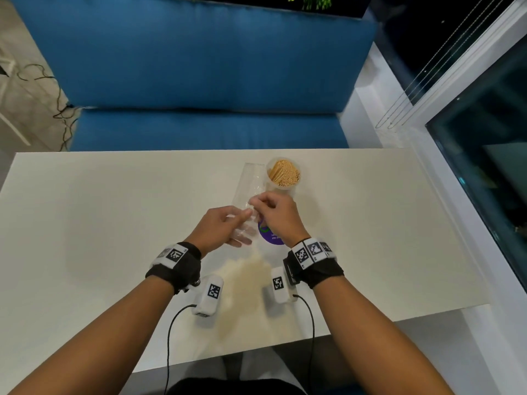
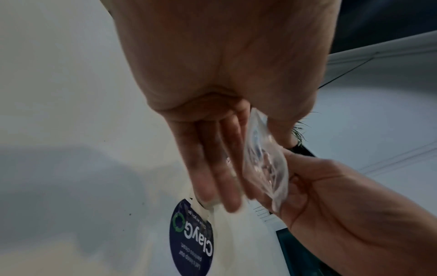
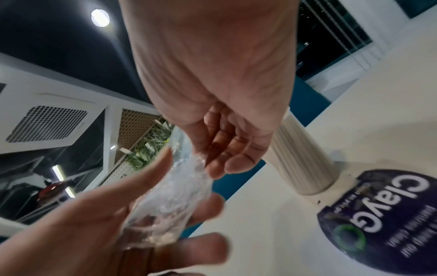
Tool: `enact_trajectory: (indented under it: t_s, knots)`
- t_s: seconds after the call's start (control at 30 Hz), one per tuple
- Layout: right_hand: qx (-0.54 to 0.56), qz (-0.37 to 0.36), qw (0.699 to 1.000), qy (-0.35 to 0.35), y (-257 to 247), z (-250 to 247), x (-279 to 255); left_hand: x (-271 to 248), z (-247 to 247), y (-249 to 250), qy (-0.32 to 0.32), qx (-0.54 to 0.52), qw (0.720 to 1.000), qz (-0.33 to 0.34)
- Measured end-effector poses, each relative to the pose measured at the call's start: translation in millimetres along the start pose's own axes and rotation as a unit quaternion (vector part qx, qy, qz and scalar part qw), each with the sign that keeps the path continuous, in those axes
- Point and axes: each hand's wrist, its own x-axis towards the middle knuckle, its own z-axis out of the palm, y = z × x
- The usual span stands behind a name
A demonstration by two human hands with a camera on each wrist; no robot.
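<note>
Above the middle of the desk (image 1: pixel 99 223), the left hand (image 1: pixel 219 226) and right hand (image 1: pixel 278 215) meet on a clear plastic bag (image 1: pixel 248 181). The bag runs from the hands toward the far edge and is lifted off the surface. A tub of toothpicks (image 1: pixel 283 173) stands just beside the bag's far end, near the far edge. A round purple sticker (image 1: pixel 269 236) lies on the desk under the hands.

From the left wrist, the left hand (image 2: pixel 224 93) keeps its fingers nearly straight, with the bag (image 2: pixel 264 168) caught between them and the thumb. The right hand (image 2: pixel 331 196) curls in against the bag's other side, above the sticker (image 2: pixel 191 237).

From the right wrist, the right hand (image 3: pixel 212 84) has bent fingertips (image 3: pixel 217 170) nipping the crumpled bag (image 3: pixel 170 201). The left hand (image 3: pixel 106 224) cradles the bag from below, thumb along one side. The ribbed tub (image 3: pixel 305 158) stands just beside the sticker (image 3: pixel 383 224).
</note>
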Motion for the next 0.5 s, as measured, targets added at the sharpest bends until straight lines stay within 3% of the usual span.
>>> enact_trajectory:
  t_s: [0.1,0.3,0.43,0.5]
  knots:
    - [0.007,0.019,1.0,-0.003,3.7,-0.4,-7.1,-0.9,-6.9,-4.1,0.063,0.022,0.997,0.032]
    - [0.003,0.031,0.999,-0.043,9.5,8.5,-18.9,1.8,-18.0,-9.9,0.182,-0.053,0.979,0.076]
    - [-0.022,0.03,0.998,-0.055,12.9,13.8,-19.6,4.0,-19.7,-13.7,0.153,-0.116,0.981,0.021]
    - [-0.034,0.027,0.996,-0.073,14.0,19.4,-18.7,5.4,-20.2,-12.7,0.169,-0.112,0.979,0.034]
